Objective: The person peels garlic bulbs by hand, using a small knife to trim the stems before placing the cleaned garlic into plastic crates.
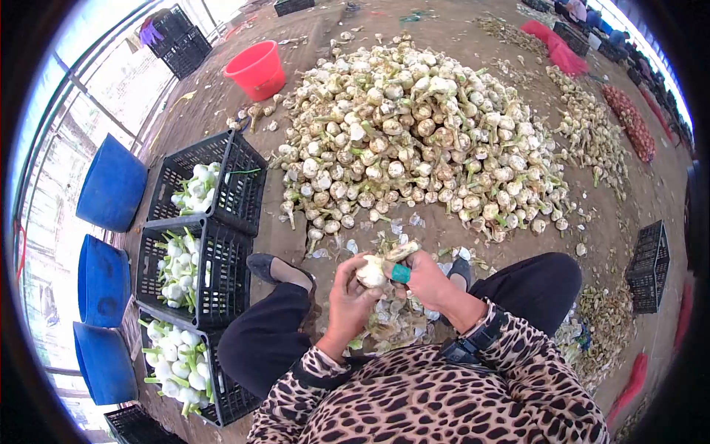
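Observation:
Between my knees, my left hand [350, 300] has its fingers wrapped round a whitish garlic bulb [372, 272]. My right hand [429, 281] is closed on the garlic's stem [403, 251], with green tape [400, 273] round a finger. Both hands meet at the bulb. Beyond them lies a large heap of untrimmed garlic [421, 126]. Loose papery skins [396, 325] are scattered on the ground beneath my hands. To the left stand black crates [229, 277] holding cleaned white garlic with short green stems [177, 270].
Blue tubs [103, 281] line the far left. A red bucket [257, 71] stands beyond the crates. At the right is another black crate [648, 266], with red mesh sacks [629, 122] farther off. People [573, 10] sit in the distance at the upper right.

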`<state>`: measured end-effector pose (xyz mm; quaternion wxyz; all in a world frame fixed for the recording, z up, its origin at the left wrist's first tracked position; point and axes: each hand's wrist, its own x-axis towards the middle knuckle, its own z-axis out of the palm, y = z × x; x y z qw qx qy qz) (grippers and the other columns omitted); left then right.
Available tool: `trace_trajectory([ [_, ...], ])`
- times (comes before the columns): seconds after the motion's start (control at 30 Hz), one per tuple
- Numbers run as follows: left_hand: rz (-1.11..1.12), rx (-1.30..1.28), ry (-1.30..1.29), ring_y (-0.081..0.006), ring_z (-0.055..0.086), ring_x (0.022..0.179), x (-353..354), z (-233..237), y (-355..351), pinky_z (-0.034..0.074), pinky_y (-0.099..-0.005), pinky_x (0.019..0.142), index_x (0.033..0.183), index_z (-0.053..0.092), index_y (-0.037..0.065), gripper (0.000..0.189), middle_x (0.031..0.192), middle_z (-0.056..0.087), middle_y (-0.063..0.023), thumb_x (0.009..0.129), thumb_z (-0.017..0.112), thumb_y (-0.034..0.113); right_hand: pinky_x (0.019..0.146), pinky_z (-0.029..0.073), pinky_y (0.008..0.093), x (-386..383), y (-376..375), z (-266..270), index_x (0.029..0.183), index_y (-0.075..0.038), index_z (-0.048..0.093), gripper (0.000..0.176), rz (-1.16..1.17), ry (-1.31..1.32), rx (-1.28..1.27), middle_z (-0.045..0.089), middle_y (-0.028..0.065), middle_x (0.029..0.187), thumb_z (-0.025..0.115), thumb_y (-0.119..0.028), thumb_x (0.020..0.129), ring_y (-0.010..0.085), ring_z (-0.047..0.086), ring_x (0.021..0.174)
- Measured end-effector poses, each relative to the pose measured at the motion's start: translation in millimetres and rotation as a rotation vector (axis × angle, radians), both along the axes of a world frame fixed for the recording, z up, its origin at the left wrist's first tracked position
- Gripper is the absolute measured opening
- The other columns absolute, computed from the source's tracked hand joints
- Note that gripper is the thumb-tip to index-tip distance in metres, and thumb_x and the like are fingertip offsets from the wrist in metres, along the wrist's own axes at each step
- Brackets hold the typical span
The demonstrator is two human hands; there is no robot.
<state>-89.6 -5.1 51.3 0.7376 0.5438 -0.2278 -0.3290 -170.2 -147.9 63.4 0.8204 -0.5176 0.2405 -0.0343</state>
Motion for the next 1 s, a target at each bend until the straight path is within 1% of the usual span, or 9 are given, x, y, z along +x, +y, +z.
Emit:
trace_trajectory([
  [0.1, 0.0, -0.03, 0.196, -0.0184, 0.05, 0.11, 2.6, 5.4, 1.4, 0.044, -0.0319, 0.092, 0.121, 0.04, 0.007, 0.062, 0.125, 0.047, -0.0095, 0.073, 0.077, 0.013, 0.043, 0.035, 0.0219, 3.2, 0.7, 4.5, 0.097, 0.0, 0.062, 0.022, -0.016, -0.012, -0.094, 0.059, 0.0001, 0.071, 0.062, -0.02, 0.087, 0.006, 0.046, 0.047],
  [0.2, -0.015, -0.039, 0.156, -0.0189, 0.051, 0.109, 5.9, 2.8, 3.0, 0.046, -0.0324, 0.09, 0.123, 0.039, 0.007, 0.058, 0.122, 0.048, -0.0096, 0.077, 0.074, 0.014, 0.043, 0.036, 0.0225, 4.1, -2.0, 5.9, 0.098, 0.0, 0.062, 0.022, 0.013, -0.01, -0.098, 0.06, 0.0006, 0.073, 0.061, -0.019, 0.087, 0.0058, 0.047, 0.047],
  [0.43, -0.048, -0.111, 0.795, -0.025, 0.053, 0.109, 16.2, 8.8, 1.5, 0.047, -0.0421, 0.091, 0.13, 0.035, 0.009, 0.039, 0.124, 0.048, -0.0103, 0.095, 0.048, 0.019, 0.05, 0.039, 0.0231, 5.4, -9.5, 3.8, 0.102, -0.004, 0.062, 0.019, 0.066, -0.003, -0.342, 0.06, -0.0001, 0.075, 0.061, -0.017, 0.087, 0.0071, 0.05, 0.054],
  [0.53, -0.061, -0.083, 0.88, -0.0237, 0.054, 0.109, 19.2, 2.7, -0.6, 0.047, -0.0407, 0.091, 0.131, 0.035, 0.007, 0.044, 0.125, 0.047, -0.0105, 0.092, 0.052, 0.019, 0.058, 0.042, 0.0241, 6.3, -7.0, 10.0, 0.102, -0.004, 0.062, 0.019, 0.05, 0.008, -0.41, 0.059, -0.0003, 0.078, 0.062, -0.015, 0.086, 0.0086, 0.052, 0.063],
  [0.63, -0.034, 0.047, 0.469, -0.0226, 0.054, 0.107, 13.9, 1.9, -0.5, 0.047, -0.0401, 0.091, 0.129, 0.039, 0.004, 0.045, 0.122, 0.05, -0.0109, 0.09, 0.056, 0.02, 0.066, 0.043, 0.025, 4.9, -4.8, 4.7, 0.101, -0.004, 0.061, 0.019, -0.008, -0.087, -0.613, 0.06, 0.0, 0.084, 0.063, -0.013, 0.084, 0.0092, 0.052, 0.071],
  [0.7, -0.047, 0.02, 0.551, -0.0218, 0.055, 0.106, 13.8, 0.8, 0.1, 0.047, -0.04, 0.091, 0.127, 0.041, 0.002, 0.046, 0.119, 0.052, -0.011, 0.088, 0.059, 0.02, 0.069, 0.044, 0.0254, 5.7, -3.9, -8.0, 0.1, -0.004, 0.061, 0.018, -0.034, -0.288, -0.785, 0.06, 0.0008, 0.089, 0.064, -0.01, 0.083, 0.0099, 0.053, 0.075],
  [0.83, -0.109, -0.066, 0.695, -0.0221, 0.056, 0.108, 20.7, -2.0, 3.7, 0.048, -0.0377, 0.09, 0.127, 0.043, 0.002, 0.056, 0.117, 0.056, -0.0091, 0.082, 0.066, 0.026, 0.074, 0.05, 0.0286, -1.3, -14.1, 6.0, 0.099, -0.003, 0.061, 0.014, 0.014, -0.191, 0.146, 0.06, 0.0036, 0.099, 0.06, -0.004, 0.085, 0.0149, 0.06, 0.086],
  [0.93, -0.174, -0.125, 0.732, -0.0266, 0.054, 0.112, 22.0, -1.0, 7.4, 0.048, -0.0419, 0.091, 0.13, 0.041, 0.004, 0.06, 0.123, 0.054, -0.01, 0.081, 0.067, 0.028, 0.073, 0.053, 0.0294, -2.5, -24.9, -3.9, 0.1, -0.004, 0.061, 0.014, -0.186, -0.226, 0.518, 0.061, 0.003, 0.096, 0.059, -0.006, 0.086, 0.0151, 0.061, 0.086],
  [1.0, -0.204, -0.136, 0.709, -0.0271, 0.054, 0.112, 20.9, 1.0, 7.9, 0.048, -0.0455, 0.091, 0.129, 0.042, 0.005, 0.057, 0.123, 0.053, -0.0112, 0.082, 0.066, 0.026, 0.069, 0.054, 0.0275, -2.7, -37.7, -3.3, 0.106, -0.004, 0.057, 0.02, -0.22, -0.15, 0.425, 0.061, 0.0022, 0.095, 0.058, -0.005, 0.086, 0.0122, 0.061, 0.084],
])
